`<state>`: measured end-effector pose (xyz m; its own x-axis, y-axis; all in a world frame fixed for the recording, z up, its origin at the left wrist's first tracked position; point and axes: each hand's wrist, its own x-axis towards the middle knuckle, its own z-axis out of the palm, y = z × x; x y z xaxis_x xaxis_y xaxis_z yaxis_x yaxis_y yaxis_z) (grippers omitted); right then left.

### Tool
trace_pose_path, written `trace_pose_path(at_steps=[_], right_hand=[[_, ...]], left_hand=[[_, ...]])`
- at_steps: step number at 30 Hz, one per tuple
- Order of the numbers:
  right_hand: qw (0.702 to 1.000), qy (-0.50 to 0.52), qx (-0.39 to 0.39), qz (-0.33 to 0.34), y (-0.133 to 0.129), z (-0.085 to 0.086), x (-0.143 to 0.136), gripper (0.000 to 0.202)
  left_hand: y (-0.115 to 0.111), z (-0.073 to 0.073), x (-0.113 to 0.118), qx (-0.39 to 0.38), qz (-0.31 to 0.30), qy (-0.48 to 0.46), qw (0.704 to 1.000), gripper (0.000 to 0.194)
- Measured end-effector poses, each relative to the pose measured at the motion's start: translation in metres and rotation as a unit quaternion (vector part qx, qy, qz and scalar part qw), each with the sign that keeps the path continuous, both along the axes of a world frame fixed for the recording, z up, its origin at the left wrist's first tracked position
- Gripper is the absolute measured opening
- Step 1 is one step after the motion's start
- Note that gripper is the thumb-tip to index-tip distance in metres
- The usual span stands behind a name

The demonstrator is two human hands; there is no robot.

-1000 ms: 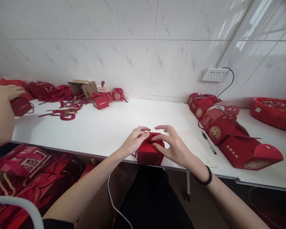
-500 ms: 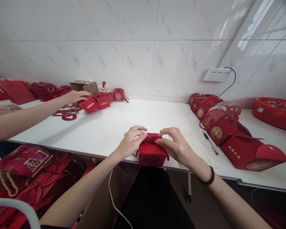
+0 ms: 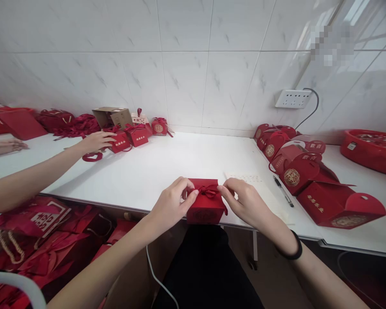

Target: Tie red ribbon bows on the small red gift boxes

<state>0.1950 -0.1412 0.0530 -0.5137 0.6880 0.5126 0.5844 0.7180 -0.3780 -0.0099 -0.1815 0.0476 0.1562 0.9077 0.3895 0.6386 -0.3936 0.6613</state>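
A red gift box (image 3: pixel 205 211) sits at the front edge of the white table, straight ahead of me. Across its top lies a dark red ribbon (image 3: pixel 207 191) tied in a bow. My left hand (image 3: pixel 174 199) pinches the bow's left side between thumb and fingers. On the opposite side, the fingertips of my right hand (image 3: pixel 244 198) are closed on the bow's right end. A black band circles my right wrist. The fingertips partly cover the ribbon's ends.
On the left, a co-worker's hand (image 3: pixel 99 140) touches a small red box (image 3: pixel 119 143). Open red boxes (image 3: pixel 341 204) line the right side, beside a pen (image 3: pixel 283 191) and a written sheet (image 3: pixel 260 189). A red basin (image 3: pixel 369 154) stands far right. Red bags (image 3: pixel 48 231) fill the space below left.
My hands have drawn slightly apart, and the bow now shows plainly between them. At left, the co-worker's hand has set the small red box down level on the table.
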Motion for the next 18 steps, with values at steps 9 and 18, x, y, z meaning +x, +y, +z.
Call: trace_pose_path(at_steps=[9, 18], right_hand=[[0.974, -0.003, -0.224, -0.027, -0.01, 0.007, -0.015, 0.027], [0.981, 0.004, -0.194, -0.008, -0.007, 0.006, -0.01, 0.015]], left_hand=[[-0.001, -0.016, 0.0, 0.048, -0.002, -0.004, 0.999, 0.005], [-0.001, -0.018, 0.003, 0.057, 0.033, 0.017, 0.998, 0.012]])
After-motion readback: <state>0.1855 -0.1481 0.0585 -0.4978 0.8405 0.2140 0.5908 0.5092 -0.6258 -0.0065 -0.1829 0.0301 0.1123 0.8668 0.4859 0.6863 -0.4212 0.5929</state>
